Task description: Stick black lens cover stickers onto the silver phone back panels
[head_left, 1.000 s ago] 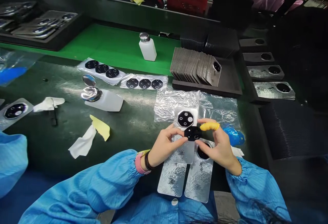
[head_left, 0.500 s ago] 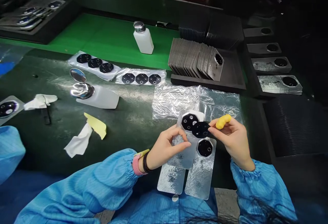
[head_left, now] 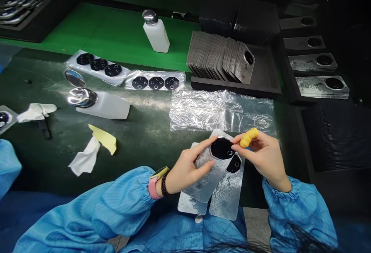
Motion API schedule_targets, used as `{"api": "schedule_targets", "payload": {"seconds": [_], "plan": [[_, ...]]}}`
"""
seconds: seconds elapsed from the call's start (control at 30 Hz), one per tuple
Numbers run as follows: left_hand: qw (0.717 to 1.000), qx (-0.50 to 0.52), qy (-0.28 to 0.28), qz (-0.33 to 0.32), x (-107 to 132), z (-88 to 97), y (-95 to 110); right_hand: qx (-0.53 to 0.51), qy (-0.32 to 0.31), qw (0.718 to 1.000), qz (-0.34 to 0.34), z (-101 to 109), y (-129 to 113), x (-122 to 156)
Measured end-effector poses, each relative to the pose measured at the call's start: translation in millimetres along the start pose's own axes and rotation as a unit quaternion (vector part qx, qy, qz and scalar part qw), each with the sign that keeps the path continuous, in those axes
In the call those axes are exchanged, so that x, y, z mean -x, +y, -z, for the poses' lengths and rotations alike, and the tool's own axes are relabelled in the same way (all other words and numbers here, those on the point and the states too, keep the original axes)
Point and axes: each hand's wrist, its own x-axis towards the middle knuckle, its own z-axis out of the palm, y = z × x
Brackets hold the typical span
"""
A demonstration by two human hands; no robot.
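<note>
My left hand (head_left: 185,168) holds a silver phone back panel (head_left: 207,185), its thumb on the front and its index finger at the black lens area; its other fingers are hidden. My right hand (head_left: 262,152), with a yellow finger cot (head_left: 249,137), pinches the right edge of a black octagonal camera lens cover (head_left: 222,148). The cover lies over the lens area near the panel's top; whether it is fully seated I cannot tell. Below are two more panels: one with a black lens cover (head_left: 234,164) at right, and one mostly covered (head_left: 191,203) at left.
Clear plastic film (head_left: 198,110) lies beyond my hands. A tray (head_left: 263,65) holds many upright panels (head_left: 208,58). Film strips carry black covers (head_left: 99,64). A lidded bottle (head_left: 106,105), another bottle (head_left: 156,34) and wipes (head_left: 85,158) are left. Panel stacks (head_left: 319,86) stand right.
My right hand has brought the lens cover left onto the held panel's lens area. My left hand's index finger has stretched up beside it. The camera view has shifted slightly.
</note>
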Motion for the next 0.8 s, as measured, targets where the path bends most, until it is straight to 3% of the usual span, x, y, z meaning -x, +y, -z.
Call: {"api": "schedule_targets", "payload": {"seconds": [0.8], "plan": [[0.999, 0.034, 0.01, 0.024, 3.7, -4.7, -0.8, -0.005, 0.011, 1.0, -0.009, -7.7, -1.9, 3.5]]}}
